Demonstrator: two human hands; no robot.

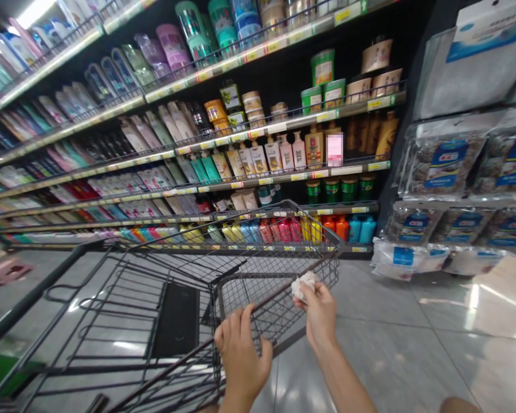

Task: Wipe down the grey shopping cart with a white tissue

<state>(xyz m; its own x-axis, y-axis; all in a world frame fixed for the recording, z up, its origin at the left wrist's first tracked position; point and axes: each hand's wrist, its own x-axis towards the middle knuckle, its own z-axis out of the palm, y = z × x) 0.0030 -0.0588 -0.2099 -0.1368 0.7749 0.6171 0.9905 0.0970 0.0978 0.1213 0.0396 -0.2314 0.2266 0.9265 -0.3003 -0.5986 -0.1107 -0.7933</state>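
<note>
A dark wire shopping cart [284, 338] stands in front of me, its basket bare wire mesh. My left hand [244, 353] is closed over the near top rail, fingers bent across it and thumb apart on the right side. Between the fingertips of my right hand [320, 312] is a crumpled white tissue [304, 285]. The tissue is against the same rail, farther along toward the basket's far right corner. A black panel [176, 320] sits in the left part of the cart.
Long shelves [223, 183] of bottles and tubs run behind the cart. Packaged scrubbers [445, 158] hang at the right. Grey tiled floor [395, 338] extends to the right of the cart. A pink stool [6, 269] stands far left, and something green [4, 367] shows at lower left.
</note>
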